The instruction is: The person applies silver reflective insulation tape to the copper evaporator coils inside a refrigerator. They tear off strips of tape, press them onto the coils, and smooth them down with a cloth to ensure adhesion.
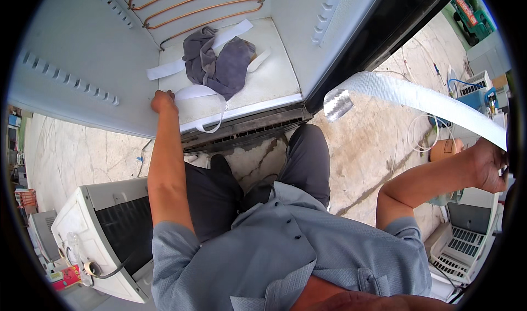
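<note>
My left hand (163, 101) is closed at the lower left inner wall of a white refrigerator cabinet (263, 42). A curled white paper strip (192, 92) begins right beside its fingers and loops over the front edge; whether they grip it is hidden. Far out to the right, my right hand (488, 165) is raised with bent fingers, partly lost in the dark rim. From it a long silver foil tape (401, 88) stretches leftward, its free end curled over. A crumpled grey cloth (217, 64) lies on the cabinet floor among more white strips (167, 69).
Copper tubing (203, 9) zigzags along the cabinet's back wall. A black door (379, 31) stands open on the right. Left of my legs sits a white appliance (104, 223) with a tape roll (93, 267) on it. At the right are a thin white hose (422, 138) and a vented casing (464, 242).
</note>
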The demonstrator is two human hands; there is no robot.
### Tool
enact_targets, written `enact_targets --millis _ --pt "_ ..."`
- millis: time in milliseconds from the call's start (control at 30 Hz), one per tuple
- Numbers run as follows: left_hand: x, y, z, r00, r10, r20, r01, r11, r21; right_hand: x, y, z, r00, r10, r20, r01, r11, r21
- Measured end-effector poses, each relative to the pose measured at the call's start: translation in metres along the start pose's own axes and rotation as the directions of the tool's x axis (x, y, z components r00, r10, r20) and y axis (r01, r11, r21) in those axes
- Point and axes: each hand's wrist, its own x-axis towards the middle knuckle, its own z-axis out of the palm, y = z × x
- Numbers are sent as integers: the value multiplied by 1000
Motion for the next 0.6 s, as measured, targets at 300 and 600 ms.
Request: enact_targets --millis 300,600 --pt "-167 81 -3 465 641 611 -875 228 427 -170 56 23 644 704 299 -673 707 -217" --pt "-384 89 -26 -91 381 920 -908 347 -234 -278 143 41 447 735 510 -382 672 -634"
